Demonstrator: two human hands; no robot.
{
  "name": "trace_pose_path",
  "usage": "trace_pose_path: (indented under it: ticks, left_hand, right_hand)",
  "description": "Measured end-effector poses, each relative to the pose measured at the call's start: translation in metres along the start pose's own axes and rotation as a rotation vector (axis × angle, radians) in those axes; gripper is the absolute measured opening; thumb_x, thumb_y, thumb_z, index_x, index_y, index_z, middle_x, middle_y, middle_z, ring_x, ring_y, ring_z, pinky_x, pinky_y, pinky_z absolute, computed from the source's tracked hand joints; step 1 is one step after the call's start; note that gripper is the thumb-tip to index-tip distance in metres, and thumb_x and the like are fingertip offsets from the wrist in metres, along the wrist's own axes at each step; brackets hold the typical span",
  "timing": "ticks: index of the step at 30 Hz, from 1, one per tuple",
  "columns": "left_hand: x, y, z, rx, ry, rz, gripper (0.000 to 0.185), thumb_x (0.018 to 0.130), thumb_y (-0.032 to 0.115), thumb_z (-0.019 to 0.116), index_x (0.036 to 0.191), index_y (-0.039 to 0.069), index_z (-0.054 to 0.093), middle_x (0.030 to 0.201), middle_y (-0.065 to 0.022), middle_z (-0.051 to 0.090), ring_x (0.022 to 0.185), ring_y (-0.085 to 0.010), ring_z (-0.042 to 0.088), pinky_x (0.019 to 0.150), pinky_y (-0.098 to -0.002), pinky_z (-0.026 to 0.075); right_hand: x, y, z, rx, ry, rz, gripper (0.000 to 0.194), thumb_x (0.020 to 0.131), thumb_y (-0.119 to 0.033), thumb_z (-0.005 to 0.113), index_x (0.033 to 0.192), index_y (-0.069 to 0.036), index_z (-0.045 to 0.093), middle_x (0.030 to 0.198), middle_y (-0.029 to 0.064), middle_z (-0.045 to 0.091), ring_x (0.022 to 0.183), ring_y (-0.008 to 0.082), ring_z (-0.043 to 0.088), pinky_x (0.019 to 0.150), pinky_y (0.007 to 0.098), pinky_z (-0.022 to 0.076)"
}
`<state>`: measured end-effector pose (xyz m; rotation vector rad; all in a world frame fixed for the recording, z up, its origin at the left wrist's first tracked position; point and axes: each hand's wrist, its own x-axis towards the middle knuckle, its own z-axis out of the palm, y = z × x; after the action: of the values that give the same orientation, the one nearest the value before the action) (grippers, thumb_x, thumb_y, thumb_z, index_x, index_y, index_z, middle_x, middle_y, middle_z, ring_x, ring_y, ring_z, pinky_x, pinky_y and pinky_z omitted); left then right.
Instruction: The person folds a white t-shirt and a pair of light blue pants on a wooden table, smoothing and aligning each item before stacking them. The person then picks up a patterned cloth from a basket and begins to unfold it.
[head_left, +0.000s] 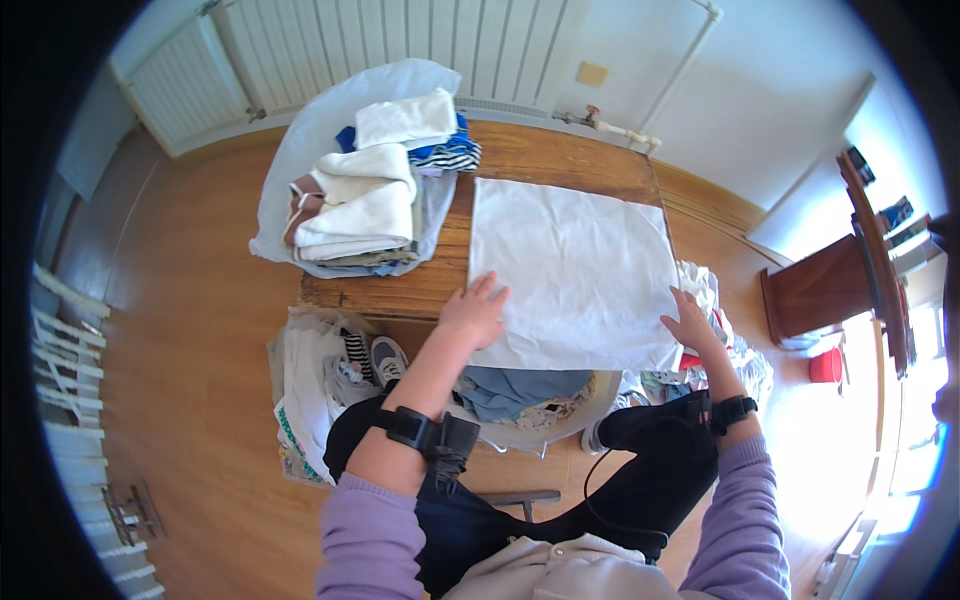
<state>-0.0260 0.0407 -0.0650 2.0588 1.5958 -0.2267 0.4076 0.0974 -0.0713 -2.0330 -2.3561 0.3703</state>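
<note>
A white cloth (574, 262) lies spread nearly flat, with light creases, on a wooden table (570, 154), and its near edge hangs over the table's front. My left hand (474, 309) rests on the cloth's near left part, fingers apart. At the cloth's right edge my right hand (688, 322) touches it with spread fingers. To the left of the cloth, folded white clothes (360, 206) are stacked on a pale plastic sheet (300, 165). Behind them a smaller folded white cloth (405, 120) tops blue and striped garments (450, 154).
Below the table's front edge stands a basin of clothes (517, 394) between my legs. A plastic bag of clothes (307, 375) is at the left, and more clothes (735, 364) are heaped at the right. A radiator (405, 45) lines the wall behind; a red bucket (826, 366) stands far right.
</note>
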Motion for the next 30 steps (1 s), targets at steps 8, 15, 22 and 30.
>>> trace_pose_path:
  ticks: [8,15,22,30]
  left_hand:
    - [-0.009,0.019,0.005,0.23,0.169,-0.003,0.088,0.087,0.045,0.068,0.157,0.021,0.021,0.164,-0.0145,0.01,0.151,-0.0314,0.015,0.12,-0.0509,0.022]
    - [-0.031,0.052,0.038,0.59,0.264,0.261,0.094,0.08,0.02,0.075,0.157,0.026,0.021,0.164,-0.0113,0.011,0.15,-0.0326,0.018,0.12,-0.0506,0.022]
    - [-0.008,0.035,0.034,0.354,0.594,0.302,0.067,0.089,-0.006,0.043,0.15,0.019,0.038,0.161,-0.0088,0.025,0.148,-0.03,0.025,0.12,-0.0493,0.021]
    - [0.013,0.02,0.037,0.306,0.471,0.112,0.067,0.091,-0.003,0.043,0.153,0.02,0.032,0.161,-0.0094,0.026,0.148,-0.028,0.024,0.119,-0.0493,0.022]
  right_hand:
    - [-0.022,0.029,-0.006,0.302,-0.156,0.279,0.094,0.076,-0.024,0.081,0.151,-0.003,0.03,0.124,0.0262,0.061,0.105,0.034,0.064,0.092,0.041,0.0515]
    - [-0.025,0.036,-0.006,0.342,0.095,0.12,0.091,0.068,-0.014,0.082,0.146,-0.005,0.037,0.104,0.02,0.062,0.105,0.035,0.059,0.093,0.0422,0.0478]
    - [-0.009,0.036,-0.001,0.332,0.238,0.101,0.076,0.067,-0.009,0.08,0.136,-0.008,0.049,0.1,0.0161,0.063,0.103,0.0331,0.059,0.092,0.0426,0.0471]
    - [0.014,0.022,0.002,0.352,0.372,0.077,0.064,0.069,-0.003,0.076,0.13,-0.009,0.056,0.099,0.0173,0.063,0.1,0.0346,0.062,0.088,0.0453,0.0494]
